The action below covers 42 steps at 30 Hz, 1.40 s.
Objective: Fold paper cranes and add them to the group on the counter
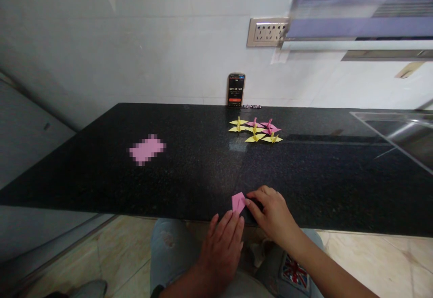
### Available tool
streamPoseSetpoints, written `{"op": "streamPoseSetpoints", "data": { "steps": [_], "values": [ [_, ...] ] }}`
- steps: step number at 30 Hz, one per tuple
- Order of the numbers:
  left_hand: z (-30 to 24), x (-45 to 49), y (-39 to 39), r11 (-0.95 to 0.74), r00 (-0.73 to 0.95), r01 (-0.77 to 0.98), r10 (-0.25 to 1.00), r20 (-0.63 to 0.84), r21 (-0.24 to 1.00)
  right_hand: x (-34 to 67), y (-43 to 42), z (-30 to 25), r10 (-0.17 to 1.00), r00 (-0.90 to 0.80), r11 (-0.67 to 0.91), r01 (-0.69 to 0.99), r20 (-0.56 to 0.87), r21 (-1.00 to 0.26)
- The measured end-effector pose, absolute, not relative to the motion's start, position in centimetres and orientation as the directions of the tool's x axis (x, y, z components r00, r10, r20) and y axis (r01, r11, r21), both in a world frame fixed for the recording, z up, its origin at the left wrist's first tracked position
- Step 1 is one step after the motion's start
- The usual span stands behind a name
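The left hand [225, 244] lies palm down with its fingers straight and side by side, gripping nothing; the fingertips rest on the lower end of a small piece of folded pink paper [238, 202]. The right hand [269, 208] comes in from the other side, fingers bent, thumb and index finger drawn close together at the paper's right edge; whether they pinch it or only touch it, I cannot tell. The paper lies near the front edge of a black speckled countertop [189, 176], its pointed upper part showing beyond the left fingertips and a crease line visible on its face.

Below the hands are the person's blue jeans [172, 248], with a Union Jack patch [295, 273] on the right leg, and beige floor tiles [368, 255].

Farther back on the countertop, beyond the right hand, paper cranes [255, 138] stand close together in rough rows, five yellow and three pink. Behind them a phone [236, 91] leans upright against the white wall [169, 59], its screen reading 00:38:40, with a small black-and-white patterned item [252, 107] just beside its base. Well to the left lies a pink object [147, 149], hidden by pixelation. At the far right is a metal-rimmed sink [372, 126]. On the wall, above and right of the phone, is a socket panel [269, 32], next to a blurred purple-blue panel [361, 5].
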State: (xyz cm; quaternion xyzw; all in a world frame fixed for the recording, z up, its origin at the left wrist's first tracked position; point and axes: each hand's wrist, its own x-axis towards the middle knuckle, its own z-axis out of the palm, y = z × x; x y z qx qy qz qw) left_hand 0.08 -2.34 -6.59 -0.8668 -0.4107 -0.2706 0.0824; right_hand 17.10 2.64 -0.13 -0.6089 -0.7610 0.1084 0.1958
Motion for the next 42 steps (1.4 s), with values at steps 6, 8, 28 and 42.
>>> {"op": "streamPoseSetpoints", "data": {
  "steps": [6,8,28,42],
  "values": [
    [-6.4,0.4,-2.8,-0.64,0.486,0.756,0.69,0.536,0.138,14.9,2.4,0.0,0.982,-0.127,0.189,0.756,0.142,-0.627],
    [-5.6,0.0,-2.8,-0.658,0.484,0.727,0.694,0.534,0.196,14.7,2.7,-0.3,0.987,-0.117,0.158,0.648,0.107,-0.745],
    [1.7,2.0,6.3,0.149,0.165,-0.217,0.98,-0.115,0.965,16.2,6.1,1.3,0.995,-0.102,-0.004,0.001,-0.004,-1.0],
    [-0.3,2.1,8.3,0.177,0.163,-0.237,0.977,-0.141,0.955,16.5,8.7,-0.9,0.983,-0.181,-0.017,-0.056,-0.006,-0.998]
  ]
}}
